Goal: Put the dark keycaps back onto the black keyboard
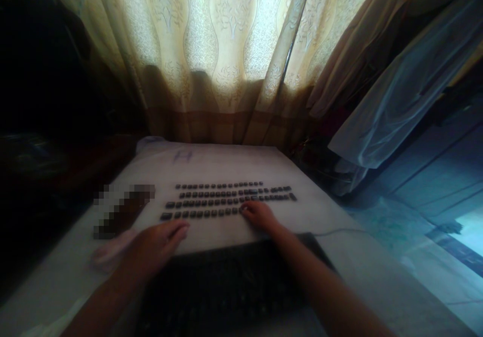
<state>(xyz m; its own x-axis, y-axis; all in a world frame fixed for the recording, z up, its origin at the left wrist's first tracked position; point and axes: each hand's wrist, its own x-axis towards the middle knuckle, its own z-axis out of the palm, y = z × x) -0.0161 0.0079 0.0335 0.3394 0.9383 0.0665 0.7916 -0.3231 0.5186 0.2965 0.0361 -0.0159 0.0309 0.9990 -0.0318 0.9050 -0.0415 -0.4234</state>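
Small dark keycaps (211, 213) lie in several long rows on the pale table. My right hand (260, 215) is at the right end of the nearest row, its fingers pinched down on a keycap that they mostly hide. To the left, my left hand (164, 241) rests just in front of the same row, holding nothing, with its fingers loosely extended to the right. A black keyboard (234, 281) lies nearest to me, under and between my forearms. Its surface is too dark and blurred to make out in detail.
A pink cloth-like thing (113, 250) lies beside my left wrist, near a pixelated dark object (126, 211). A thin cable (339, 232) runs right from the keyboard. Patterned curtains (232, 50) hang behind the table (226, 161); pale fabric (385, 105) hangs at the right.
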